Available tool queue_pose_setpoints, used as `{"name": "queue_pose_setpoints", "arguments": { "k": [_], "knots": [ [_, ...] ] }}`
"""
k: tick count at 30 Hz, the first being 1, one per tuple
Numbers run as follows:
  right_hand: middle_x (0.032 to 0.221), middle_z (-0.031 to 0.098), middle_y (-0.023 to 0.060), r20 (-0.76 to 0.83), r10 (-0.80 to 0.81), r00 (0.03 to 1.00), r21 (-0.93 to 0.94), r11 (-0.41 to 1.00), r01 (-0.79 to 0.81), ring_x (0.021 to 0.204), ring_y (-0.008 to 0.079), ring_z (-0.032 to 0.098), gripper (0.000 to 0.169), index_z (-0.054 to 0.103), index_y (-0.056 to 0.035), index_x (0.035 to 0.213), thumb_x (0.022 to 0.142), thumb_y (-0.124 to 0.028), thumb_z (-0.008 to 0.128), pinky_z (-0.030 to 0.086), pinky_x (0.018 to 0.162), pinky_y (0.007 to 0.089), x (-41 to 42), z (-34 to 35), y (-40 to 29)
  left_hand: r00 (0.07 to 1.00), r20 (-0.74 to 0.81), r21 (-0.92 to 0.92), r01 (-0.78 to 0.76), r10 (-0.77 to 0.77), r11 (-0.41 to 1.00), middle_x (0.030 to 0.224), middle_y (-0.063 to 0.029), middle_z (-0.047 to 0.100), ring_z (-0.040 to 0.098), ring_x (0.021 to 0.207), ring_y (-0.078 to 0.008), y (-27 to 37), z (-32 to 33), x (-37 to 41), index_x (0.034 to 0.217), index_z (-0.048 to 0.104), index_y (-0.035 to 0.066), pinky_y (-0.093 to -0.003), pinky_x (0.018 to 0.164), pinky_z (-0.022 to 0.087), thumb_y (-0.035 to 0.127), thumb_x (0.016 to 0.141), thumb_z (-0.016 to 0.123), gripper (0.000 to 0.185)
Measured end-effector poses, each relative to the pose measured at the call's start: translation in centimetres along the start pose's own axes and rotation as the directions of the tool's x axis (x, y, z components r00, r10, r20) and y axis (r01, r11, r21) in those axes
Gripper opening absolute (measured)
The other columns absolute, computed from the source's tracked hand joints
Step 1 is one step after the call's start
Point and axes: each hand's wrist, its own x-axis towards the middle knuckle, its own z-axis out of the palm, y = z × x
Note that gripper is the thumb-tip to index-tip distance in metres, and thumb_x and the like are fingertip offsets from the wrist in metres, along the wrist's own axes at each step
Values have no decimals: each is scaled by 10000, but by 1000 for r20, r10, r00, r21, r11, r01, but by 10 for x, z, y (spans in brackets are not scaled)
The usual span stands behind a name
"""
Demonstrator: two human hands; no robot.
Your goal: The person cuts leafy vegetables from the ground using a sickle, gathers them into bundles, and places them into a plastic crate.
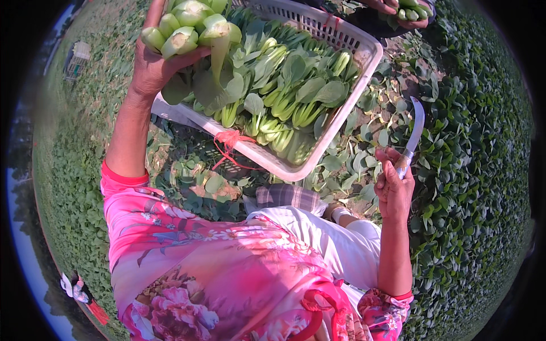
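My left hand (pixel 155 68) is raised at the upper left, closed around a bunch of bok choy (pixel 192 27). The pale cut stem ends face up toward me, and leaves hang below them over the crate's near left side. A white plastic crate (pixel 345 121) stands before me, with rows of bok choy (pixel 294 81) lying in it. Out to the right of the crate, my right hand (pixel 394 183) grips the handle of a curved harvesting knife (pixel 416 125). Its blade points up and away from me, touching nothing.
A co-worker's hands (pixel 411 23) hold more bok choy beyond the crate's far right corner. Red twine (pixel 230 138) is tied to the near rim. Dense leafy plants (pixel 469 170) grow at my right. Another crate (pixel 77 59) stands far left; a person (pixel 79 290) is at lower left.
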Motion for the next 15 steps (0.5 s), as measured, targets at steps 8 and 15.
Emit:
{"name": "queue_pose_setpoints", "arguments": {
  "k": [8,15],
  "knots": [
    [982,590,132,-109,-7,994,20,1000,9,440,44,434,330,456,-4,1073,793,-117,589,306,348,148,-13,-6,9,171,894,220,-973,415,-73,1142,-103,445,479,993,-219,-35,46,93,1286,297,162,-338,880,379,112,716,572,635],
    [959,602,122,-128,8,992,41,999,-3,439,45,436,308,469,-5,1052,784,-91,596,310,343,157,-13,-4,24,-362,925,-372,-926,119,69,1393,-98,166,182,1283,-281,-119,73,98,1304,159,237,-508,1038,117,70,758,467,649]
  ]
}}
